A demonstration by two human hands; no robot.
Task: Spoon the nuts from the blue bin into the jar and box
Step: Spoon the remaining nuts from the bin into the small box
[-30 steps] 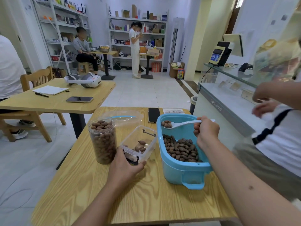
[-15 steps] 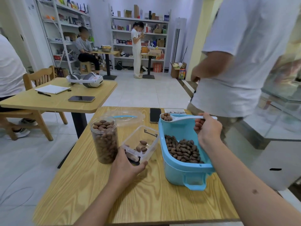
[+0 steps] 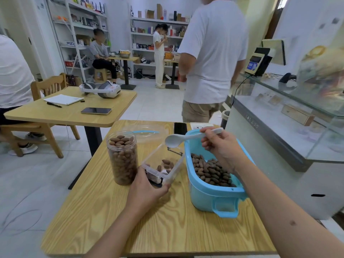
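A blue bin [image 3: 208,194] holding brown nuts [image 3: 210,170] stands on the right of the wooden table [image 3: 115,220]. A clear plastic box [image 3: 175,165] with a few nuts in it is tilted beside the bin, and my left hand [image 3: 149,187] grips its near corner. A clear jar [image 3: 122,159] filled to the top with nuts stands left of the box. My right hand [image 3: 223,148] holds a white spoon [image 3: 184,138] by its handle, with the bowl turned down over the box's far edge. No nuts show in the spoon.
A clear lid [image 3: 145,133] and a black phone [image 3: 180,128] lie at the table's far edge. A person in a white shirt [image 3: 214,58] stands just beyond the table. A glass counter [image 3: 290,116] runs along the right. Another table [image 3: 74,110] stands to the left.
The spoon has swung left from over the bin to over the box and tipped, and its nuts are gone from it. The person on the right has walked further away.
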